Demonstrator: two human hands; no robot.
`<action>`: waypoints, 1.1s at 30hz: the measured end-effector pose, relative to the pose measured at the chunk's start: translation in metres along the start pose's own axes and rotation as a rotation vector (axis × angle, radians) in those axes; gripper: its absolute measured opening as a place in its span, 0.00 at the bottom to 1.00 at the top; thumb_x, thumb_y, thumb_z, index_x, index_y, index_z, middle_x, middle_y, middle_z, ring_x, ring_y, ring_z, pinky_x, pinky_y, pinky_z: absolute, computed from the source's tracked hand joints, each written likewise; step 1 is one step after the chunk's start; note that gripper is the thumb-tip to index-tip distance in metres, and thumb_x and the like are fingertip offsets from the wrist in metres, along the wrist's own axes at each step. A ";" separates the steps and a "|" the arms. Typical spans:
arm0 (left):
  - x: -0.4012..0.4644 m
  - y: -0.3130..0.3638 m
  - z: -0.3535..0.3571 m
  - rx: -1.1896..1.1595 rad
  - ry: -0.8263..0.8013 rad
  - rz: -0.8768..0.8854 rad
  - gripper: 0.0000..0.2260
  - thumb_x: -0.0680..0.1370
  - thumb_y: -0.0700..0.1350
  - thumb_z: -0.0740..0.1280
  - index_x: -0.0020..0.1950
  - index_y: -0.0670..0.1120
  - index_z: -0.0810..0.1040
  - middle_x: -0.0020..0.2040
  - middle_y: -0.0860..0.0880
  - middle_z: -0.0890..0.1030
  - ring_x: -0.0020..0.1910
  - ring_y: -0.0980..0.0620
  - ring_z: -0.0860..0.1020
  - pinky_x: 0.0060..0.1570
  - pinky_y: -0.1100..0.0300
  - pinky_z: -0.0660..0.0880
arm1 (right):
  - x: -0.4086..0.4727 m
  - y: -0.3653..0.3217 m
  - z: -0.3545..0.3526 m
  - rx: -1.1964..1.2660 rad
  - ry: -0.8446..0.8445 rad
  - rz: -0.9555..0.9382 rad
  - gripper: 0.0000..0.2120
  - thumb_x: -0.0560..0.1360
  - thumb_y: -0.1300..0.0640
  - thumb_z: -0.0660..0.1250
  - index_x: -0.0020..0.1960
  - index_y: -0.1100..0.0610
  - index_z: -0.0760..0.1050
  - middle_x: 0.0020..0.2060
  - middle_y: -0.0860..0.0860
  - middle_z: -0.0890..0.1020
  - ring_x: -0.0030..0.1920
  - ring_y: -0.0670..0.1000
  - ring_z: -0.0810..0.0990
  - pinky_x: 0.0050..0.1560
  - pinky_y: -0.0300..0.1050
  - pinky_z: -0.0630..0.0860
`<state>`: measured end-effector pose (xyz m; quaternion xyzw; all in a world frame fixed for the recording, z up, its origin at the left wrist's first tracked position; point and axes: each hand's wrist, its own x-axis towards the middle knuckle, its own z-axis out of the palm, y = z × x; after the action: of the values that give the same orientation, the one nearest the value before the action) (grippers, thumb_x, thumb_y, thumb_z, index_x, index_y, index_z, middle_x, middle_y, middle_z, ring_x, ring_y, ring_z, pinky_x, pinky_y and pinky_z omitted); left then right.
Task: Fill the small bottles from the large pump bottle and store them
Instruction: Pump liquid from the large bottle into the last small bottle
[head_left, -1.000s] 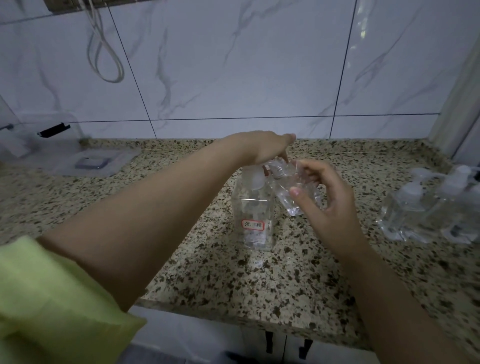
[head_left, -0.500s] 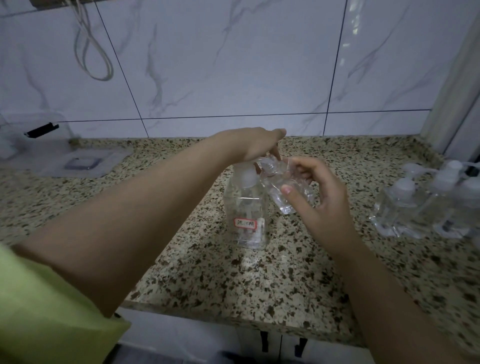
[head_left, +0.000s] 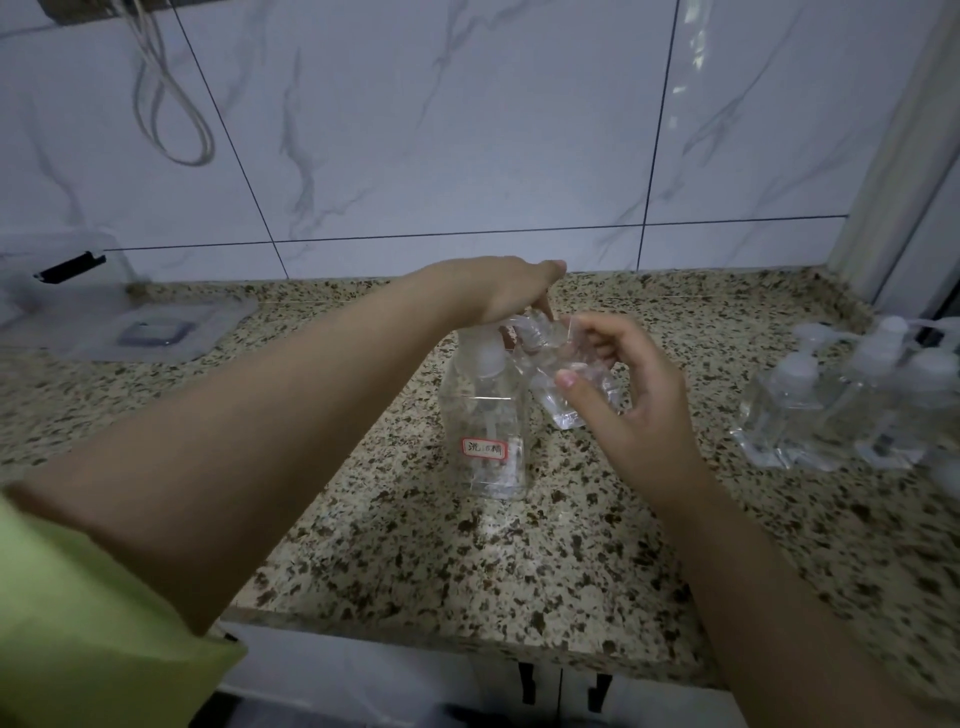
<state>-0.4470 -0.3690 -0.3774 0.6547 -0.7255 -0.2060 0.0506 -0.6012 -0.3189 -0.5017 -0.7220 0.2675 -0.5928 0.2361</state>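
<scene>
1. Over the last second little changes: the left hand stays pressed on the head of the large pump bottle, and the right hand keeps a small clear bottle tilted with its mouth at the spout. The view only drifts slightly.
2. That steadiness suggests pumping is mid-way; how much liquid sits in the small bottle is hard to tell through the clear plastic.
3. Left hand: palm down on the pump, with the fingers curled over its top. Right hand: thumb and fingers curled round the small bottle.
4. Count: one large pump bottle, standing on the granite counter with a red-edged label; one small bottle in hand.
5. At the right edge stands a cluster of capped bottles, at least four, but overlap blurs the count.
6. At far left lies one clear storage box.
</scene>
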 end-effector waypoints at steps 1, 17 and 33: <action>-0.001 0.003 -0.002 -0.008 -0.009 -0.005 0.30 0.85 0.60 0.43 0.61 0.47 0.81 0.72 0.43 0.73 0.63 0.47 0.74 0.54 0.59 0.66 | 0.000 0.001 0.000 0.000 0.003 0.000 0.18 0.76 0.51 0.69 0.64 0.56 0.75 0.52 0.38 0.79 0.55 0.42 0.78 0.59 0.41 0.75; -0.004 0.001 0.000 0.020 0.016 0.021 0.31 0.84 0.60 0.41 0.62 0.50 0.82 0.71 0.44 0.74 0.67 0.46 0.73 0.64 0.51 0.62 | 0.000 0.003 0.001 -0.001 -0.001 -0.009 0.18 0.76 0.51 0.69 0.64 0.55 0.75 0.51 0.40 0.79 0.55 0.43 0.77 0.58 0.44 0.76; -0.005 0.001 -0.002 0.002 0.014 0.036 0.31 0.85 0.59 0.41 0.62 0.49 0.82 0.69 0.44 0.77 0.65 0.46 0.75 0.57 0.55 0.62 | 0.001 0.004 0.001 0.000 0.026 -0.032 0.19 0.75 0.52 0.71 0.64 0.56 0.75 0.53 0.44 0.80 0.55 0.45 0.78 0.58 0.45 0.77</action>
<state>-0.4466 -0.3649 -0.3747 0.6430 -0.7371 -0.1995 0.0588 -0.6005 -0.3225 -0.5041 -0.7185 0.2588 -0.6058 0.2230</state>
